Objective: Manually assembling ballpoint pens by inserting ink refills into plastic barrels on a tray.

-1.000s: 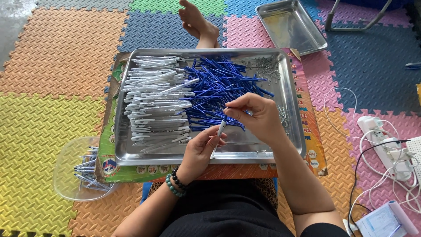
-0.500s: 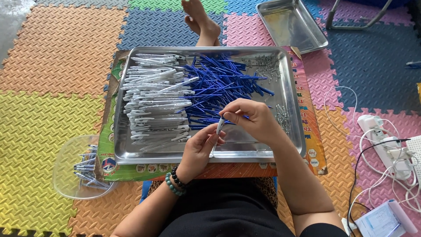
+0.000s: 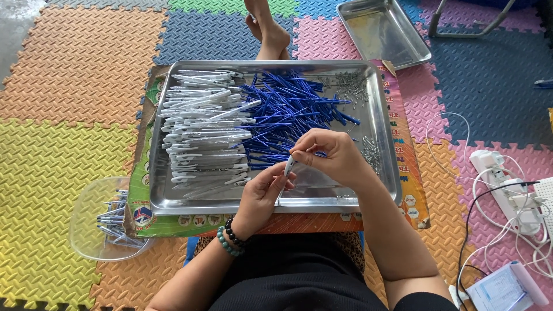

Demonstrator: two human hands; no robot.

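Observation:
A steel tray (image 3: 387,167) rests on my lap over a printed cardboard sheet (image 3: 416,190). It holds a stack of white pen barrels (image 3: 201,135) on the left, a heap of blue refills (image 3: 288,112) in the middle and small metal springs (image 3: 351,86) at the right. My left hand (image 3: 262,193) grips a white pen barrel (image 3: 288,167) over the tray's near edge. My right hand (image 3: 331,155) pinches something small at the barrel's top end; I cannot tell what it is.
A clear plastic bowl (image 3: 92,201) with several assembled pens lies at my left. A second steel tray (image 3: 383,31) sits at the far right. A bare foot (image 3: 268,26) rests beyond the tray. A white power strip (image 3: 507,178) with cables lies to the right.
My right hand has come down from the blue refills to the top of the barrel in my left hand. The foot beyond the tray has shifted slightly.

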